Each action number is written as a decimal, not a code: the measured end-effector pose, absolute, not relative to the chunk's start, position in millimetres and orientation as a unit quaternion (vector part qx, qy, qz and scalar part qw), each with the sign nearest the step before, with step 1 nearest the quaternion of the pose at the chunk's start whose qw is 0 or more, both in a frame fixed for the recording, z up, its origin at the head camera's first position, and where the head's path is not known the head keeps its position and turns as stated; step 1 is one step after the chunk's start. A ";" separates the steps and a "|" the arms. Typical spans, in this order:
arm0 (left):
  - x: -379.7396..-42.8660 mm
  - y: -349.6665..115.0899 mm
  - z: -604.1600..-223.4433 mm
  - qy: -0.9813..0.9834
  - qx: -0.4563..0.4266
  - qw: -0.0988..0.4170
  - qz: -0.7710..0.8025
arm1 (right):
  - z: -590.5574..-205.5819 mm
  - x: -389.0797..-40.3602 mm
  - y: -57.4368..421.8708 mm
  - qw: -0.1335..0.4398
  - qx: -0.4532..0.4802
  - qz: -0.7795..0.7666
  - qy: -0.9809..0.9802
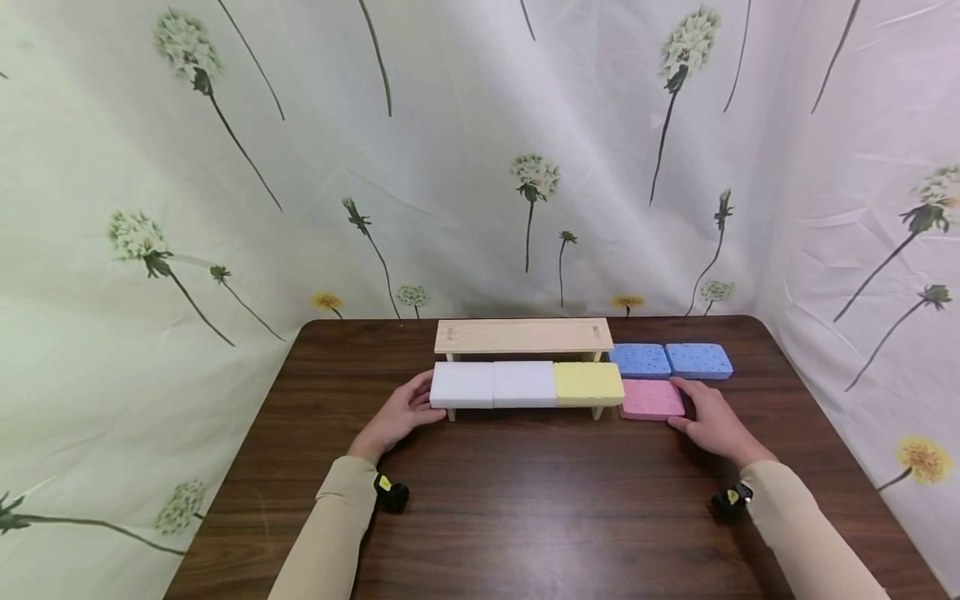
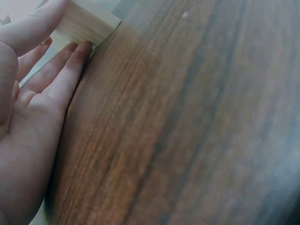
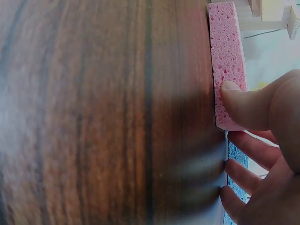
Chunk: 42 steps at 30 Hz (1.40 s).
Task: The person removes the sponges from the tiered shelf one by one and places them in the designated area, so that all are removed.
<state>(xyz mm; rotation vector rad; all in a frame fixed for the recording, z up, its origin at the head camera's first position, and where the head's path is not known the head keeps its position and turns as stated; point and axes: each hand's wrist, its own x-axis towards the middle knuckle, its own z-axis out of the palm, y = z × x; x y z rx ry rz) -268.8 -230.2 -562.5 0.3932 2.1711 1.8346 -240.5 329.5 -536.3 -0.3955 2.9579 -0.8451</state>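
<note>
A low wooden stand [image 2: 77,30] carries two white sponges [image 1: 462,385] and a yellow sponge [image 1: 588,384] in a row. At its left end, my left hand [image 1: 405,409] holds the stand, thumb on the near side and other fingertips against the wood. A pink sponge [image 1: 652,400] lies flat on the table beside the stand's right end. My right hand [image 1: 711,418] pinches the pink sponge's right end, its thumb [image 3: 239,101] on the near edge. The tip of the right index finger is partly hidden in the right wrist view.
Behind the loaded stand is a second wooden stand [image 1: 523,336], its top bare. Two blue sponges [image 1: 699,361] lie side by side beyond the pink one. The brown table [image 1: 525,500] meets a flower-printed curtain [image 1: 465,208] at the back.
</note>
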 end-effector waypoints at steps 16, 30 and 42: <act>-269.1 -231.1 -562.0 0.757 0.134 0.134 0.625 | -533.3 -244.9 331.2 0.028 -0.125 -0.280 0.951; -269.8 -231.1 -562.1 0.755 0.129 0.138 0.627 | -534.2 -246.9 329.9 0.015 -0.133 -0.278 0.951; -269.5 -231.1 -561.3 0.759 0.132 0.138 0.622 | -529.8 -243.4 333.5 0.017 -0.122 -0.286 0.950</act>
